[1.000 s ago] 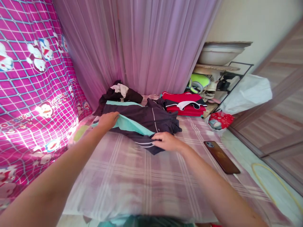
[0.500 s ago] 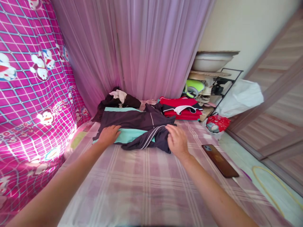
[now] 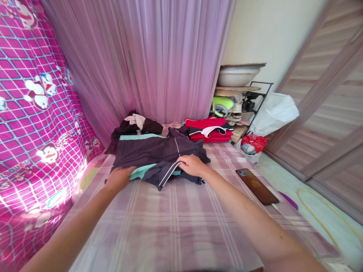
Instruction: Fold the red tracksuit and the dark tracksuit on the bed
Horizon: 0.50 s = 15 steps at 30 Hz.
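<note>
A dark jacket (image 3: 144,149) with mint-green panels and white piping lies spread on the bed, its sleeve (image 3: 166,175) folded across the near side. My right hand (image 3: 193,166) is closed on that sleeve by its white stripes, fingertips pinching the cloth. At the jacket's near left edge, my left hand (image 3: 119,179) is closed on the fabric; its fingertips are partly hidden by the cloth and the back of the hand. Behind the jacket sits a heap of dark clothes (image 3: 154,125) with a pale piece on top. Folded red clothes (image 3: 208,124) are stacked at the far right.
A phone (image 3: 256,187) with a cable lies on the plaid bedsheet (image 3: 159,230) to the right. Purple curtains (image 3: 170,60) hang behind, and pink patterned cloth (image 3: 42,124) hangs at left. Beyond the bed stand a rack (image 3: 262,100) and a white bag (image 3: 275,113).
My right hand has moved left and inward, drawing the striped sleeve along. My left hand has come slightly nearer, and less of the near mint panel shows. The view has shifted a little.
</note>
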### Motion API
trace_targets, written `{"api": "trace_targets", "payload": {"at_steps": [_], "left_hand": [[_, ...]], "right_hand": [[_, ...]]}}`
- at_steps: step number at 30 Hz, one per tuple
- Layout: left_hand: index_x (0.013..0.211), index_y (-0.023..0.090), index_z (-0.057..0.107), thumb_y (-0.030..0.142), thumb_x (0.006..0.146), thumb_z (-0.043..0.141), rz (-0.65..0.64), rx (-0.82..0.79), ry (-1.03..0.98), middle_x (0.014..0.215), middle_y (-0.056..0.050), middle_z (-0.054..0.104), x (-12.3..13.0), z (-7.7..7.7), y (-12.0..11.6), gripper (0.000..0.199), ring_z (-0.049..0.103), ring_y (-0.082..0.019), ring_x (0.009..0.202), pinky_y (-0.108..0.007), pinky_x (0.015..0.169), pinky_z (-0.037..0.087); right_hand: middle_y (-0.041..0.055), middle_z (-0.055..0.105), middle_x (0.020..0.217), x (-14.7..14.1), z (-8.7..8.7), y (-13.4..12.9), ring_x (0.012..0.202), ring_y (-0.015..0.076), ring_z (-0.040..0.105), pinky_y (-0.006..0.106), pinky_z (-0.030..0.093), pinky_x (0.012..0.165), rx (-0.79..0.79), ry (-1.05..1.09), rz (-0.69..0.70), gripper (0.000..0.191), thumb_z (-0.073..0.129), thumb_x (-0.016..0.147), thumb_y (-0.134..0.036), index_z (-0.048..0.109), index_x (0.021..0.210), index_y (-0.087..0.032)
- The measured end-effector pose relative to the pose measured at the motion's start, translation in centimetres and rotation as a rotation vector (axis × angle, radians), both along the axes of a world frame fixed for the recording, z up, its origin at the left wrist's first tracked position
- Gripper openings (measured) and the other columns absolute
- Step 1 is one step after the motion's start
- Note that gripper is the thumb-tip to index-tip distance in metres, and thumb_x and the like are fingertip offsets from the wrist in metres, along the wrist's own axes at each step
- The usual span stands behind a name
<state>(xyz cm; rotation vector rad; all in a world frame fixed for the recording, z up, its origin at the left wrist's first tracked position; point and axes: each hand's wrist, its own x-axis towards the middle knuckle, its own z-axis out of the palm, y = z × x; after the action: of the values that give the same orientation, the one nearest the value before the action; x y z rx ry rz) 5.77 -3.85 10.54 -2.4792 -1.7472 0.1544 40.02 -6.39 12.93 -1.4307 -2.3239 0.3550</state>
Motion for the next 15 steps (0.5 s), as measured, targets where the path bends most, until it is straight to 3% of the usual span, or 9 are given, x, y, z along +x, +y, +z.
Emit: {"api": "trace_targets", "payload": {"at_steps": [3,5,7,8,11,13,15], "left_hand": [[0.133,0.025,0.060,0.018,0.091,0.038,0.006,-0.035,-0.013,0.110,-0.010,0.075,-0.3,-0.6,-0.3,0.048,0.069,-0.029,0.100,-0.041,0.093,0.048],[0.133,0.027,0.061,0.015,0.087,0.040,-0.032,-0.046,-0.072,0.114,-0.008,0.074,-0.9,-1.1,-0.5,0.052,0.069,-0.029,0.102,-0.041,0.094,0.049],[0.131,0.029,0.063,0.013,0.083,0.042,-0.076,-0.050,-0.133,0.118,-0.005,0.073,-1.9,-1.5,-0.8,0.055,0.067,-0.028,0.107,-0.040,0.098,0.048],[0.129,0.030,0.064,0.013,0.082,0.042,-0.093,-0.051,-0.154,0.120,-0.003,0.073,-2.4,-1.6,-0.9,0.055,0.067,-0.027,0.109,-0.040,0.101,0.047],[0.126,0.032,0.066,0.012,0.080,0.041,-0.099,-0.081,-0.158,0.127,-0.001,0.069,-4.4,-1.6,-1.4,0.056,0.064,-0.025,0.115,-0.039,0.105,0.045],[0.128,0.030,0.064,0.013,0.081,0.040,-0.072,-0.108,-0.133,0.130,-0.002,0.068,-5.6,-1.9,-1.6,0.056,0.063,-0.024,0.117,-0.039,0.105,0.044],[0.131,0.029,0.061,0.015,0.083,0.041,-0.023,-0.101,-0.111,0.131,-0.003,0.067,-6.7,-2.5,-1.7,0.054,0.063,-0.025,0.117,-0.039,0.105,0.044]], "right_hand": [[0.0005,0.071,0.083,2.4,2.4,2.1,0.078,0.0170,0.062,0.026,0.045,0.073,-0.053,0.384,-0.187,0.023,0.048,0.089,-0.028,0.069,0.088,-0.019],[0.0011,0.070,0.081,4.3,4.1,4.0,0.075,0.0182,0.063,0.027,0.047,0.069,-0.012,0.581,-0.446,0.029,0.043,0.091,-0.033,0.068,0.089,-0.018],[0.0043,0.071,0.087,6.3,5.6,5.8,0.080,0.0199,0.064,0.029,0.049,0.071,0.083,0.637,-0.740,0.035,0.037,0.093,-0.033,0.068,0.094,-0.017],[0.0067,0.072,0.096,7.3,6.2,6.4,0.088,0.0209,0.065,0.030,0.049,0.076,0.096,0.625,-0.788,0.034,0.037,0.094,-0.032,0.067,0.100,-0.016],[0.0113,0.070,0.113,9.3,6.7,6.5,0.103,0.0221,0.064,0.030,0.049,0.084,-0.025,0.531,-0.792,0.025,0.050,0.092,-0.029,0.066,0.105,-0.016],[0.0119,0.073,0.107,9.9,5.5,5.0,0.091,0.0209,0.069,0.030,0.051,0.078,-0.161,0.498,-0.755,0.021,0.055,0.091,-0.029,0.067,0.100,-0.015],[0.0109,0.075,0.093,9.8,3.1,2.6,0.072,0.0185,0.069,0.029,0.053,0.068,-0.290,0.489,-0.721,0.023,0.054,0.092,-0.033,0.068,0.092,-0.015]]}}
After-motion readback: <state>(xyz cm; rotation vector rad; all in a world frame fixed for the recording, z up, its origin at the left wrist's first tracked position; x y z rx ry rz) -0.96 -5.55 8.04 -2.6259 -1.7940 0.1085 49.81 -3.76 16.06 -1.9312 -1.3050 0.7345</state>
